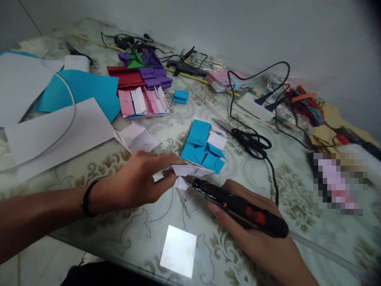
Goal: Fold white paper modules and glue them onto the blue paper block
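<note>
My left hand (143, 178), with a black band at the wrist, pinches a folded white paper piece (193, 171) just in front of a blue and white folded paper assembly (199, 139). Wrapped round a black hot glue gun (238, 206) with a red switch is my right hand (247, 234). The gun's nozzle meets or nearly meets the lower edge of the white piece; exact contact is hard to make out. A clear glue stick (321, 250) sticks out of the gun's rear end. Below the hands, a bright white square (178, 251) shows on the tabletop.
Black scissors (253, 143) lie right of the blue assembly, near the gun's cord. Behind are a white power strip (256, 105), pink and white folded papers (144, 103), and purple folded pieces (154, 77). White sheets (59, 139) and a blue sheet (80, 91) cover the left side.
</note>
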The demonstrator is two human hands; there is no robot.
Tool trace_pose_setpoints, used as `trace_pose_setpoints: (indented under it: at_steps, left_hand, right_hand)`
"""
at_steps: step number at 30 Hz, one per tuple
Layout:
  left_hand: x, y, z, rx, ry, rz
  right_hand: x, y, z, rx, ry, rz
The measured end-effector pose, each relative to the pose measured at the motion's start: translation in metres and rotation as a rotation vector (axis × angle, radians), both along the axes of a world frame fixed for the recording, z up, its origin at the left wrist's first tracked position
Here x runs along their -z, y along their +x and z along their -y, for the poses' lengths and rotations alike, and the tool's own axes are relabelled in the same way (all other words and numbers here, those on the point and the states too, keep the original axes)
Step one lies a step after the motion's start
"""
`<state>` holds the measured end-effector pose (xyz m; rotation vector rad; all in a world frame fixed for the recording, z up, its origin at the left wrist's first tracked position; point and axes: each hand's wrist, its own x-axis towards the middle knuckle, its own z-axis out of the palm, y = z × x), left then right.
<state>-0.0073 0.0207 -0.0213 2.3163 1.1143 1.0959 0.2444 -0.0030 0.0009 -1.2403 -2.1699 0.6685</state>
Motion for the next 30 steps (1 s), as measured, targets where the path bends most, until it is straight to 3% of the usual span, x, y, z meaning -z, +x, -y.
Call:
trace_pose_setpoints:
  at_steps: [30]
  left_hand:
    - [-0.0028, -0.0019, -0.005, -0.05, 0.061, 0.011]
  right_hand:
    - [-0.0001, 0.0077, -0.0007, -0.022, -0.025, 0.03]
